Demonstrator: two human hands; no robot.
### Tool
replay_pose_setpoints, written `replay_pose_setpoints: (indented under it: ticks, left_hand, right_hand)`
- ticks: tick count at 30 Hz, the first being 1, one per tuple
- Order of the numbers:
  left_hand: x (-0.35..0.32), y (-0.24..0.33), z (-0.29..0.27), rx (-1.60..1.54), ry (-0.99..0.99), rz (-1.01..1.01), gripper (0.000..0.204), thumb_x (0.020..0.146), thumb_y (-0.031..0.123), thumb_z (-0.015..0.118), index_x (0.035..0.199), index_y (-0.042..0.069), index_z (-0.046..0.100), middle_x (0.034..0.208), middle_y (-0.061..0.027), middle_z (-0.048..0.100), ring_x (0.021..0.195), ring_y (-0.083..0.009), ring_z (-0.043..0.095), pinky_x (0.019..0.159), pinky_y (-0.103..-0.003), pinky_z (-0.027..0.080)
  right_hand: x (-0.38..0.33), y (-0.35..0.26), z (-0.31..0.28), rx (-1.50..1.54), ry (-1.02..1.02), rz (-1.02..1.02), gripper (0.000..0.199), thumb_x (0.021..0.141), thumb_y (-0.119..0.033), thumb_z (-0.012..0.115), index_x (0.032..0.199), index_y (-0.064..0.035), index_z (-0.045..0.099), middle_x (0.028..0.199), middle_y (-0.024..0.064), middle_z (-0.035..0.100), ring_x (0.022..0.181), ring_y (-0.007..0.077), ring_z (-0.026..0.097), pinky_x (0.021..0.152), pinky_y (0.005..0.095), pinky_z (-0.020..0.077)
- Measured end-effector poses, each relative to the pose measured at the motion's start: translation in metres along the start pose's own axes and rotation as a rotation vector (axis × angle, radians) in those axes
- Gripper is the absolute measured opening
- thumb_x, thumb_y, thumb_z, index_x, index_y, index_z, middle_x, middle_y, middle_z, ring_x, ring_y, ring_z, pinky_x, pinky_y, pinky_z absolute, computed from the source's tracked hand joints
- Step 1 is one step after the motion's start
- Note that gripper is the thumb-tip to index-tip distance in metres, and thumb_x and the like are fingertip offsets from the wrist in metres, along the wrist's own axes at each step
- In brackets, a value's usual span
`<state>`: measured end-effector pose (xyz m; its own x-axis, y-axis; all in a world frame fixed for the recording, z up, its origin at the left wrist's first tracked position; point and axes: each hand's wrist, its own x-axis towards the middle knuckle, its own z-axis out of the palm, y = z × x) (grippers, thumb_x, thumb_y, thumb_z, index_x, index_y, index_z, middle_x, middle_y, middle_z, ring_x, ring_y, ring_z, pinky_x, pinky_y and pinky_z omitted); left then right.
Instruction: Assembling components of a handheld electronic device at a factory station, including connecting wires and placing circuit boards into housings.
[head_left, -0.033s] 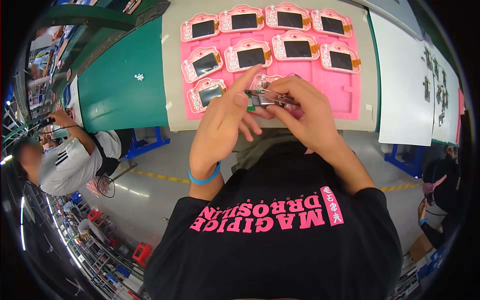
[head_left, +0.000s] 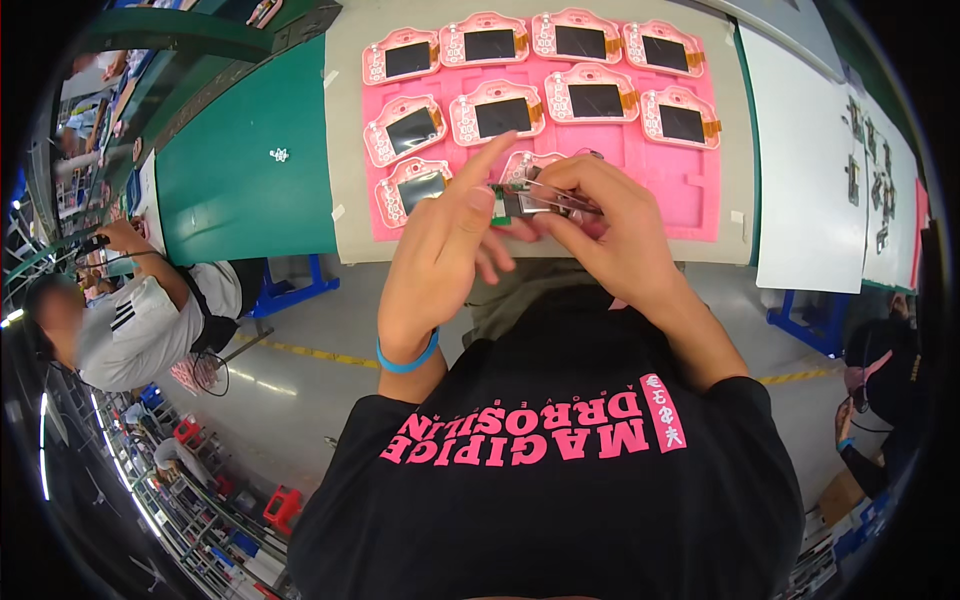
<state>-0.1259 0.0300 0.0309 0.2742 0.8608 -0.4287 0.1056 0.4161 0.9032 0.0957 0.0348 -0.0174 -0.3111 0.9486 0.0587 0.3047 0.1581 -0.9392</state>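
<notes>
Just in front of a pink tray [head_left: 655, 170], my left hand [head_left: 435, 240] grips a small green circuit board [head_left: 500, 207] near its thumb, the index finger stretched up and away. A dark and silver part [head_left: 528, 203] sits on the board. My right hand [head_left: 620, 220] is closed on what look like thin metal tweezers [head_left: 560, 196], with their tips over the board. Behind the hands lies a pink camera-shaped casing [head_left: 525, 160], partly hidden by them. Another casing with a dark screen [head_left: 418, 190] lies beside my left hand.
Several pink casings with dark screens [head_left: 492, 118] and orange ribbon cables lie in rows on the tray. A small white piece [head_left: 279, 155] rests on the green mat [head_left: 240, 150] at left. Small dark parts [head_left: 880, 190] lie on a white sheet at right. A person [head_left: 140, 320] works at left.
The circuit board has tilted slightly between my hands, and the tweezers' prongs now show more distinctly. Both hands have stayed nearly in place.
</notes>
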Motion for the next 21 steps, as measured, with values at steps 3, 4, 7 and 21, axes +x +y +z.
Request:
replay_pose_setpoints:
  ticks: [3, 4, 7, 21]
  left_hand:
    - [0.001, -0.002, -0.008, 0.359, 0.125, 0.187, 0.043, 0.105, 0.024, 0.066, 0.144, 0.006, 0.066, 0.115, -0.0126, 0.075, 0.077, -0.0189, 0.069, 0.063, -0.03, 0.056]
    - [0.003, -0.002, -0.01, 0.542, 0.185, 0.277, 0.046, 0.101, 0.023, 0.072, 0.144, 0.008, 0.067, 0.118, -0.0117, 0.076, 0.081, -0.0188, 0.07, 0.066, -0.029, 0.057]
    - [0.009, -0.006, -0.009, 0.773, 0.247, 0.444, 0.055, 0.091, 0.019, 0.08, 0.144, 0.011, 0.069, 0.12, -0.0089, 0.077, 0.088, -0.019, 0.07, 0.073, -0.03, 0.057]
    - [0.033, -0.013, 0.0, 0.957, 0.213, 0.716, 0.067, 0.078, 0.021, 0.089, 0.141, 0.014, 0.069, 0.116, -0.0031, 0.073, 0.097, -0.0218, 0.064, 0.084, -0.035, 0.054]
  right_hand:
    - [-0.002, -0.005, -0.002, -0.031, 0.057, -0.039, 0.033, 0.083, 0.003, 0.079, 0.114, -0.0041, 0.069, 0.109, 0.0053, 0.073, 0.089, 0.0206, 0.068, 0.078, 0.0323, 0.0557]
    - [-0.003, -0.006, -0.003, -0.044, 0.09, -0.056, 0.032, 0.083, 0.003, 0.078, 0.113, -0.0051, 0.069, 0.107, 0.0044, 0.073, 0.087, 0.0204, 0.067, 0.076, 0.032, 0.055]
    - [-0.004, -0.012, -0.004, -0.142, 0.105, -0.085, 0.032, 0.084, 0.002, 0.078, 0.113, -0.0063, 0.068, 0.105, 0.0035, 0.072, 0.086, 0.0205, 0.067, 0.074, 0.0322, 0.0543]
    - [0.001, 0.004, -0.007, -0.397, 0.149, -0.112, 0.033, 0.083, -0.003, 0.081, 0.113, -0.0062, 0.068, 0.102, 0.0034, 0.069, 0.086, 0.0208, 0.066, 0.073, 0.0335, 0.0525]
